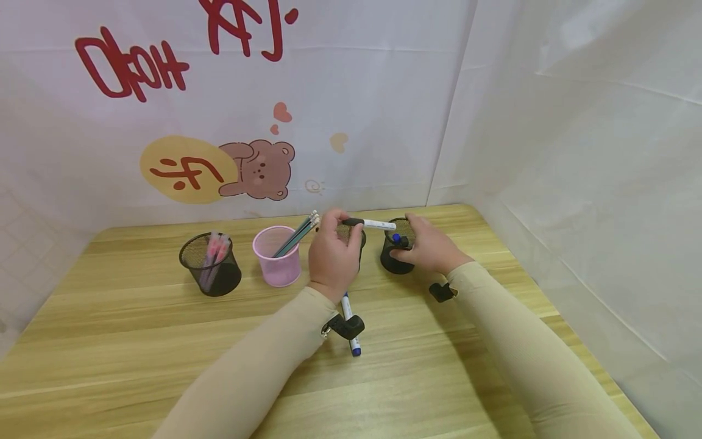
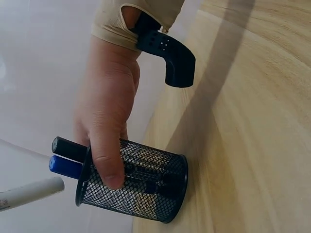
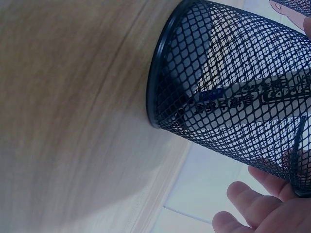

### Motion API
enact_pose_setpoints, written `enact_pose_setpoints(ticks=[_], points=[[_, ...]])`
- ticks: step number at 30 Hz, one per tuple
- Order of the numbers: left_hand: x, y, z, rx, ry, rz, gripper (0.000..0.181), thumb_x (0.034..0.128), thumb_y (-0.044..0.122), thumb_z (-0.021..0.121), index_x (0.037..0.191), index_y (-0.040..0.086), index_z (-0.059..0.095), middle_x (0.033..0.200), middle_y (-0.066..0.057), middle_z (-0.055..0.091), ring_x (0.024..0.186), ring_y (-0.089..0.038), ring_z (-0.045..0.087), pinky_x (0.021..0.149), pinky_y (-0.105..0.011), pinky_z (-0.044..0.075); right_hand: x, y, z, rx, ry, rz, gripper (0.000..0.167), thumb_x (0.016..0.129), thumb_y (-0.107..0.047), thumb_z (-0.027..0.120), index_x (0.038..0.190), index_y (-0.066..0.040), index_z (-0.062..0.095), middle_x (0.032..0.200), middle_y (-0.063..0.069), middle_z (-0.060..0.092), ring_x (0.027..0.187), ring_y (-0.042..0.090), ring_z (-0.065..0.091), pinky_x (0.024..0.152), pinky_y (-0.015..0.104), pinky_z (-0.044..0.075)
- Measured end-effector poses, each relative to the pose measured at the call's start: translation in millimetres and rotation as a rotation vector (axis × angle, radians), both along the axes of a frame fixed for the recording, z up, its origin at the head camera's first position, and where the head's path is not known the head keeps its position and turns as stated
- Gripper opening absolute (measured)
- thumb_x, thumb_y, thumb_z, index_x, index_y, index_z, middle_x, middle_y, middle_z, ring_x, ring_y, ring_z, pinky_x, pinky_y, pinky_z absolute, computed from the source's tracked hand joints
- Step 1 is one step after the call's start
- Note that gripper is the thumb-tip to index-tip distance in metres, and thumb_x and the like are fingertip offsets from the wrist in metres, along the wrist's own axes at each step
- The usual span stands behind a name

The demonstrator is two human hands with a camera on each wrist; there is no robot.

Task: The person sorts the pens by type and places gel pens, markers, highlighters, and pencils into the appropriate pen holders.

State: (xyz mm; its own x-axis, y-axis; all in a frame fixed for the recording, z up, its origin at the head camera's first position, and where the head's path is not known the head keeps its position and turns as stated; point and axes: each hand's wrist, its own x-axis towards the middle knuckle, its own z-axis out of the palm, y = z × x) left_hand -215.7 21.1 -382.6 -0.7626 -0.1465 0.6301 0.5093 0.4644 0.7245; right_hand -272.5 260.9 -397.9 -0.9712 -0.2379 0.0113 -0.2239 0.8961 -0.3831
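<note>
My left hand [image 1: 333, 253] pinches a whiteboard marker [image 1: 378, 225] by its black end, with the white end pointing right at the rim of a black mesh pen cup [image 1: 396, 263]. Around that cup curls my right hand [image 1: 433, 244], its thumb on the mesh in the left wrist view. Inside stand a blue-ended marker [image 2: 65, 166] and a black-ended marker [image 2: 68, 148]. A printed white barrel [image 3: 257, 99] shows through the mesh in the right wrist view. On the table under my left wrist lies a blue-capped marker [image 1: 354, 344], partly covered by the strapped wrist camera.
Left of my hands stand a pink mesh cup [image 1: 281, 274] with several dark green pencils [image 1: 296, 236], and a black mesh cup [image 1: 223, 281] holding pink-tipped pens [image 1: 216, 249]. Another black cup [image 1: 360, 242] is mostly hidden behind my left hand. White curtains [image 1: 603, 183] border the table [image 1: 137, 353].
</note>
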Motion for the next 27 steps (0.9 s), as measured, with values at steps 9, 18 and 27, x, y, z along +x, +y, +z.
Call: enact_pose_setpoints(ticks=[9,18,27], points=[[-1.1,3.4,-3.3,-0.033,-0.044,0.003,0.024,0.1013,0.025,0.070,0.119,0.010,0.061,0.115,-0.009,0.078,0.053,-0.012,0.048,0.049,-0.029,0.036,-1.3,0.5,-1.0,-0.006,0.001,0.005,0.112,0.087,-0.054,0.080,0.165,0.000,0.022,0.164,0.027,0.037,0.145,0.044,0.048,0.118,0.060,0.043],[-1.6,4.8,-6.0,-0.046,-0.046,0.008,0.024,0.1000,0.024,0.071,0.118,0.011,0.063,0.115,-0.007,0.078,0.055,-0.016,0.048,0.050,-0.032,0.037,-2.2,0.7,-2.7,-0.005,0.008,0.006,0.110,0.087,-0.053,0.080,0.165,0.000,0.023,0.162,0.028,0.038,0.143,0.045,0.051,0.116,0.061,0.045],[-0.8,7.2,-8.0,-0.108,-0.031,0.012,0.019,0.1016,0.025,0.070,0.116,0.013,0.066,0.097,-0.004,0.075,0.061,-0.018,0.050,0.052,-0.033,0.038,-2.6,0.9,-3.9,-0.007,0.034,0.009,0.105,0.086,-0.051,0.082,0.163,-0.003,0.028,0.153,0.026,0.047,0.134,0.043,0.058,0.109,0.062,0.050]])
